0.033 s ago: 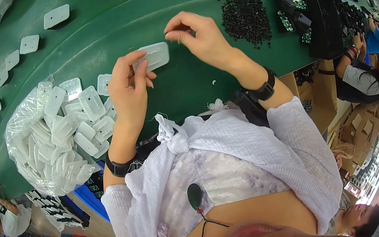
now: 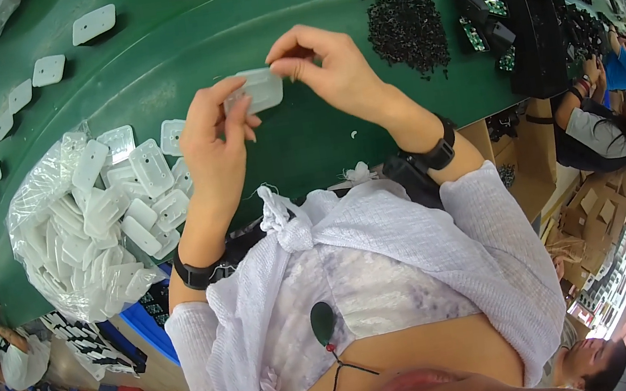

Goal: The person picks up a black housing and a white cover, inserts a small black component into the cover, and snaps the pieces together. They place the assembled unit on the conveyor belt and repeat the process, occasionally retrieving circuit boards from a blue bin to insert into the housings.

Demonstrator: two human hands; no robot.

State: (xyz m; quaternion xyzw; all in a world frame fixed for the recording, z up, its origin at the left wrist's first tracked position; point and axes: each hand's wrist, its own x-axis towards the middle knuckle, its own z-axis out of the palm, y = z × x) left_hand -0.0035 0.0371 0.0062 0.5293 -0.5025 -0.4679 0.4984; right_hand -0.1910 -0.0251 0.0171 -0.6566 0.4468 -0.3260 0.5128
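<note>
My left hand pinches a white translucent plastic cover by its left end, above the green work surface. The cover is a shallow rectangular shell with rounded corners. At its upper right corner, the thumb and forefinger of my right hand are pinched together, touching it or nearly so. Whatever those fingertips hold, if anything, is too small to make out. Beside my left forearm lies a heap of similar white covers, many of them in a clear plastic bag.
Right of my hands is a pile of small black parts. Beyond it stand black housings with circuit boards and a black box. White covers line the far left strip. Co-workers sit at the right.
My right hand has moved slightly left and down to the cover's corner. The cover in my left hand has shifted a little to the right and tilted.
</note>
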